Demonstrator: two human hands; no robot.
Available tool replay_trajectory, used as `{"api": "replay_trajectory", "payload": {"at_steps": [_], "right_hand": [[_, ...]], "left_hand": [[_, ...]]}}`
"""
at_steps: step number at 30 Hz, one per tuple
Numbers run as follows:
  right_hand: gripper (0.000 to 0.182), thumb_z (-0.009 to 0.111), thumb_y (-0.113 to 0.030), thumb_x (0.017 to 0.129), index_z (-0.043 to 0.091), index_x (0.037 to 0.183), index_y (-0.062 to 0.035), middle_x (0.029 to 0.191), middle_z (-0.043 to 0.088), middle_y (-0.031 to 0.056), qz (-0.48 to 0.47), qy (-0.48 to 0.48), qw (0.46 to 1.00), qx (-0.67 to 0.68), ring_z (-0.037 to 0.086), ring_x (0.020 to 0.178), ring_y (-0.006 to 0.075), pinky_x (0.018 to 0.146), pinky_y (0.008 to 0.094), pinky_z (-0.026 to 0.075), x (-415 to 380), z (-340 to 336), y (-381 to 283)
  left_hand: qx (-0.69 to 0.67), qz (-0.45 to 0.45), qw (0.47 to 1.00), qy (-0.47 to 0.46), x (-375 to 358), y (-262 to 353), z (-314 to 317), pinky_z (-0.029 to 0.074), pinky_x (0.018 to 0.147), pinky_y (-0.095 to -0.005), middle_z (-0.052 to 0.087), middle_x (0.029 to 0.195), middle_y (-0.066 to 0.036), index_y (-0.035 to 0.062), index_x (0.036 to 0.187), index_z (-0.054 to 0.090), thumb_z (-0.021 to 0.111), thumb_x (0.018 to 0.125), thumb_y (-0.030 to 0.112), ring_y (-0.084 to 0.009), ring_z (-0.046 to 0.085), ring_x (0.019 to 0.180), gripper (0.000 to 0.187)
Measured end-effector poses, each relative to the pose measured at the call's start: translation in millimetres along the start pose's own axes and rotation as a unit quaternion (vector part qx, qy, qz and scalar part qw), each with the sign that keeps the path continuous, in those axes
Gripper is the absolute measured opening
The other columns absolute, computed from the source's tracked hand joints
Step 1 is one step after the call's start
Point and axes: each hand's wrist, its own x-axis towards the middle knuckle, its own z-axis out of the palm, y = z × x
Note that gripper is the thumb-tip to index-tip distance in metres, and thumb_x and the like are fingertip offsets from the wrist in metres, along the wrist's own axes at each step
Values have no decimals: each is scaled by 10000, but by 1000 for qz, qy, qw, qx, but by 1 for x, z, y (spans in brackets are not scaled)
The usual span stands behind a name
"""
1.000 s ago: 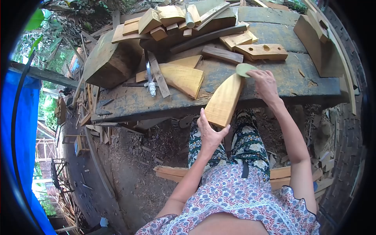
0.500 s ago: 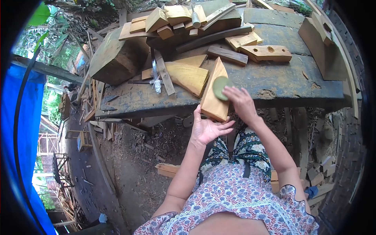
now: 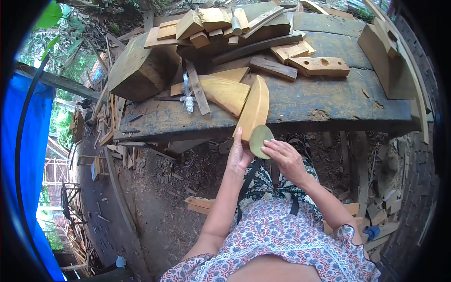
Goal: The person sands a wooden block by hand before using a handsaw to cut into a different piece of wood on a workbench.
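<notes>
Over the worn bench (image 3: 307,101), points the block (image 3: 256,105) lengthwise away from the body; holds its near end in a half-curled left hand (image 3: 240,157), nearest it; with a half-closed right hand (image 3: 288,162), holds the disc (image 3: 258,142) at its near right corner.

To the right of the wooden piece (image 3: 256,105) I hold, my reach is open over the worktop (image 3: 319,96) as far as the big upright block (image 3: 387,66); the holed block (image 3: 324,66) and dark bar (image 3: 273,68) bar the far side, and a curved slab (image 3: 223,94) crowds my left.
</notes>
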Motion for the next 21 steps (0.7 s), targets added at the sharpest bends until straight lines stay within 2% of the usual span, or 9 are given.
{"api": "replay_trajectory", "payload": {"at_steps": [1,3,5,7,8,11,15,18,21], "right_hand": [[406,603,-26,801,623,1190,-144,1256,601,73,2,2,1000,1,579,1150,262,974,406,452,1,-1,-1],[418,607,-29,802,624,1197,-162,1275,592,61,-49,5,998,-43,570,1168,259,979,416,452,8,-2,-2],[419,595,-36,813,625,1206,-177,1289,586,46,-60,13,996,-61,556,1192,247,1011,425,428,23,-2,12],[396,574,-40,818,633,1187,-171,1274,596,60,-35,39,994,-96,560,1185,259,1001,421,431,43,0,37],[387,568,-44,816,637,1176,-169,1270,598,66,-11,42,994,-102,561,1182,264,993,418,433,53,1,51],[385,559,-48,805,641,1160,-170,1255,605,76,-2,45,992,-120,575,1158,269,973,408,434,72,-5,57],[389,570,-43,790,636,1151,-172,1222,619,73,-98,-14,988,-120,606,1103,257,950,402,448,81,-8,51],[360,544,-5,821,660,1125,-158,1162,655,74,-48,18,991,-122,636,1053,252,911,403,497,104,-1,85],[417,483,65,807,638,1143,-126,1128,657,116,125,-43,984,-122,642,1001,307,881,399,513,124,4,124]], "left_hand": [[3,-2,1000,1,-4,2,0,465,981,-426,561,1254,-116,53,1304,475,570,915,443,-247,550,1152,559],[-82,-119,987,-69,-17,7,2,468,985,-439,574,1243,-131,81,1314,474,570,910,464,-262,553,1156,564],[-80,-102,991,-31,-22,5,1,506,922,-444,621,1134,-128,76,1240,529,630,880,438,-259,616,1030,520],[-156,-152,975,-51,-7,3,-31,541,838,-439,651,958,-109,66,1134,577,668,855,429,-243,654,846,467],[-120,-133,984,21,-15,4,-10,558,763,-412,638,825,-89,53,1043,595,701,830,424,-221,643,701,441],[-84,-133,987,16,-18,5,-9,557,752,-397,637,827,-108,39,1057,591,720,819,403,-223,645,709,454],[-123,-144,982,5,-12,7,-17,550,744,-392,635,866,-122,22,1074,583,738,804,381,-219,647,702,475],[-178,-164,970,4,-11,6,-21,541,768,-386,636,892,-135,17,1076,582,741,803,365,-216,654,724,470],[-179,-178,968,7,-12,6,-22,537,767,-385,641,893,-125,27,1060,596,731,813,358,-215,647,738,435]]}}
